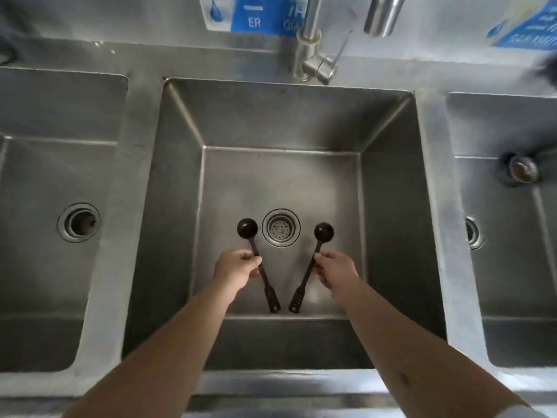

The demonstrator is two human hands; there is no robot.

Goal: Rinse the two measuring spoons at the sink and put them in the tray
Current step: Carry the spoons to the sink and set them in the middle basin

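Note:
Two black measuring spoons are held low inside the middle steel sink basin (283,122). My left hand (236,268) pinches the handle of the left spoon (247,228), whose bowl sits left of the drain (281,227). My right hand (336,268) pinches the handle of the right spoon (324,231), with its bowl right of the drain. The handles slant toward each other at the near side, forming a V. No water runs from the faucet (315,60) above the back rim. No tray is in view.
A left basin (60,164) and a right basin (506,188) flank the middle one, each with its own drain. A round stopper (523,172) lies in the right basin. Blue and white signs (259,16) hang on the back wall.

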